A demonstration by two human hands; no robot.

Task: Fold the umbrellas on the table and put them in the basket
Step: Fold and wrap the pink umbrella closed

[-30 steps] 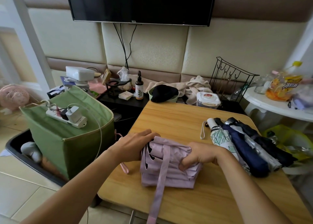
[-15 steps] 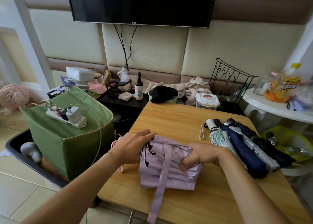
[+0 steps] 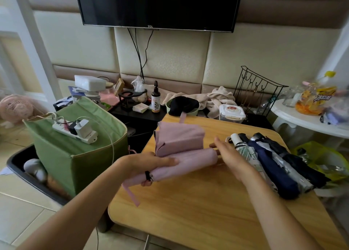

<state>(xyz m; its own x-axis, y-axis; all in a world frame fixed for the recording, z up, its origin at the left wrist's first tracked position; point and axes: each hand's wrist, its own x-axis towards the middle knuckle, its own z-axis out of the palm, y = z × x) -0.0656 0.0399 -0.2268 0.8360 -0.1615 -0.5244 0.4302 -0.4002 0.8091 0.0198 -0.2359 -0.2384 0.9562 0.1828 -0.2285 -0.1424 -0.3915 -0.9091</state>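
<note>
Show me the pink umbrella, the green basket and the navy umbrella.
pink umbrella (image 3: pixel 188 162), head view, on its rolled canopy
green basket (image 3: pixel 90 166), head view, on its front wall
navy umbrella (image 3: pixel 273 168), head view, on the middle of its folded canopy

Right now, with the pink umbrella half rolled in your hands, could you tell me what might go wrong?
The loose flap of the pink umbrella stands up unrolled while only the left hand grips the roll, so it may unwind. The strap dangles off the table edge and could snag. A power strip with chargers lies across the green basket opening, so dropping the umbrella in might knock it or pull its cable.
</note>
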